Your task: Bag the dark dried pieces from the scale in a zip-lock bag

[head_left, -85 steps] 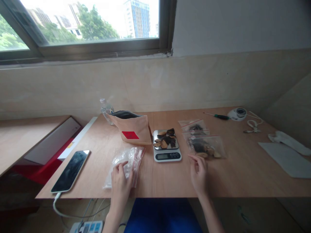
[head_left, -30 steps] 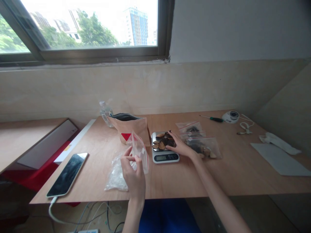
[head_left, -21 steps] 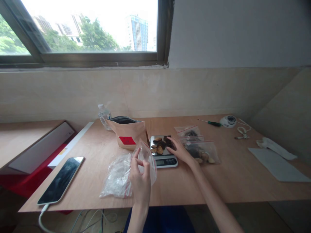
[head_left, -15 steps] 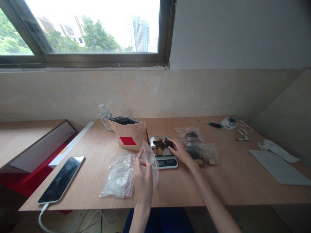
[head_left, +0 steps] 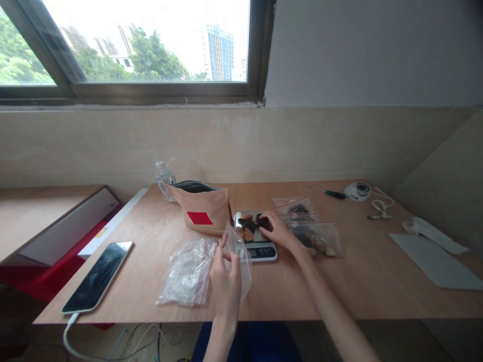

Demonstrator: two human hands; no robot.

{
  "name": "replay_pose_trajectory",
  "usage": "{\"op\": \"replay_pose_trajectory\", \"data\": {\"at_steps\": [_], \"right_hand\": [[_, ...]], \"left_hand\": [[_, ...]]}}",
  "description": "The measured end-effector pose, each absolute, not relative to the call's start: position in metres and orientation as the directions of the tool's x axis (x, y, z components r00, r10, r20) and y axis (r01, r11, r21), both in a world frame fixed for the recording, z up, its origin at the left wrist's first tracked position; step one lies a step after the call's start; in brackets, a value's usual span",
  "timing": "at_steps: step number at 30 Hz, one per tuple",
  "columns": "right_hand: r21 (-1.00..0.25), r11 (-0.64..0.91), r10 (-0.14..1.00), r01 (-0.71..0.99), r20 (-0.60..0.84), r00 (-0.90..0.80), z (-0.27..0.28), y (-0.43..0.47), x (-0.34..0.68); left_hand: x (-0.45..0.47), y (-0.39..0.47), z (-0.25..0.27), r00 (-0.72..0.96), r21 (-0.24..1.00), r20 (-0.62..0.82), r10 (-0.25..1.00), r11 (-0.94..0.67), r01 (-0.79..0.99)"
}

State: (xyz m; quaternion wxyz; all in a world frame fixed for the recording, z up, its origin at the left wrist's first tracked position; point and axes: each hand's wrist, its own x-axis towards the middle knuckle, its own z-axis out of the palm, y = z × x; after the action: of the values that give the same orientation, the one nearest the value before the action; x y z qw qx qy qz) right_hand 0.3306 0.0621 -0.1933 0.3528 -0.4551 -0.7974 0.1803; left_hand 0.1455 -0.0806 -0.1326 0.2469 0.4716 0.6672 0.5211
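Observation:
A clear zip-lock bag [head_left: 244, 266] hangs from my left hand [head_left: 227, 274], its fingers closed on it near the front of a small digital scale [head_left: 264, 252]. Brown and dark dried slices [head_left: 247, 232] lie on the scale's metal plate. My right hand [head_left: 279, 232] reaches over the plate from the right, fingers curled round a dark dried piece [head_left: 263, 221] at its right side. Beside my left hand lies a pile of clear zip-lock bags [head_left: 186, 274] with red-striped seals. A brown paper pouch [head_left: 204, 203] with a red label stands open behind them.
Filled zip-lock bags [head_left: 317, 239] lie right of the scale. A phone [head_left: 98, 276] on a cable lies at the left, and a water bottle [head_left: 165, 181] stands behind the pouch. Farther right are a screwdriver [head_left: 334, 194], a dome camera [head_left: 357, 191] and white sheets [head_left: 433, 261].
The view has shifted slightly. My left hand has moved a little to the right with the zip-lock bag. My right hand stays at the dark pieces, its fingers drawn closer together.

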Motion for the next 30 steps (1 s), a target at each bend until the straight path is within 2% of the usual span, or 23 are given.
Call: {"op": "replay_pose_trajectory", "data": {"at_steps": [5,13,18,23,27,30], "right_hand": [[-0.626,0.490,0.869,0.606,0.409,-0.280,-0.190,0.061,0.332],[-0.756,0.436,0.896,0.488,0.414,-0.159,-0.193,0.058,0.335],[-0.834,0.373,0.926,0.406,0.364,-0.102,-0.195,0.054,0.337],[-0.854,0.323,0.940,0.409,0.341,-0.030,-0.191,0.051,0.337],[-0.869,0.314,0.929,0.383,0.364,0.064,-0.169,0.040,0.329],[-0.901,0.315,0.942,0.299,0.335,0.017,-0.137,0.020,0.313]], "left_hand": [[0.147,-0.081,-0.134,-0.421,0.935,0.138,0.896,0.021,0.353],[0.147,-0.081,-0.133,-0.426,0.934,0.114,0.898,0.049,0.354],[0.149,-0.079,-0.135,-0.421,0.944,0.138,0.896,0.010,0.330],[0.150,-0.076,-0.137,-0.411,0.946,0.139,0.901,0.002,0.323],[0.150,-0.075,-0.138,-0.413,0.946,0.131,0.902,0.012,0.325],[0.152,-0.074,-0.138,-0.411,0.940,0.142,0.901,0.007,0.340]]}}
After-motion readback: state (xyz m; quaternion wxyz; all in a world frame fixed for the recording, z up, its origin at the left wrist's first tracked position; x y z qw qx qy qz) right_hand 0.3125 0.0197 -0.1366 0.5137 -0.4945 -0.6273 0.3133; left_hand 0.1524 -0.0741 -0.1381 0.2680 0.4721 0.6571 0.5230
